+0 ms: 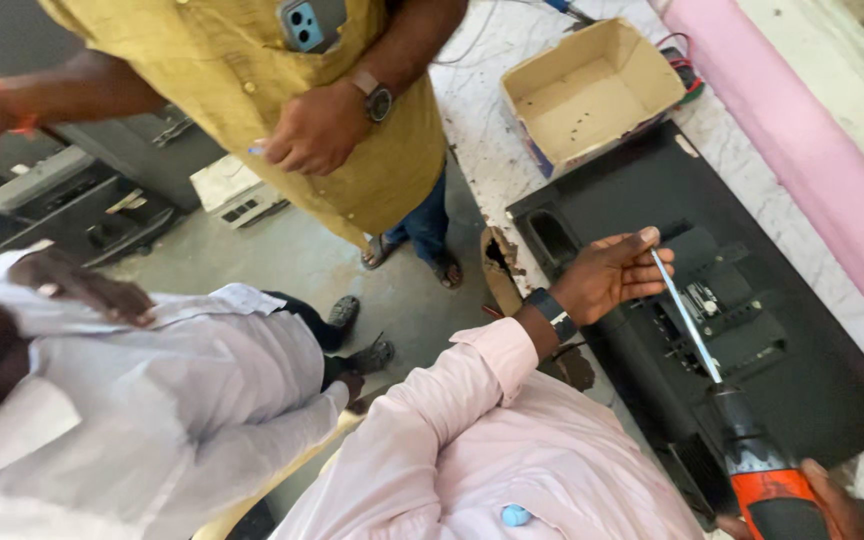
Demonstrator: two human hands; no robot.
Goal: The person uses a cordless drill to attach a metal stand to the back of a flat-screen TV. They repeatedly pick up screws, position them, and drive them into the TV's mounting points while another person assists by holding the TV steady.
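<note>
A black flat screen (812,400) lies back-up on a white marble counter (482,140). My left hand (607,278), with a dark band on the wrist and a pink sleeve behind it, pinches the top end of a long metal screwdriver shaft (685,315) above the screen's mounting bracket. At the bottom right corner my right hand (837,508) grips the screwdriver's orange and black handle (767,480). The shaft runs slantwise between the two hands, over the back panel.
An open, empty cardboard box (592,90) stands on the counter beyond the screen, with wires behind it. A pink ledge (822,150) runs along the right. A person in a mustard shirt (282,90) stands opposite; another in a white shirt (152,400) is at my left.
</note>
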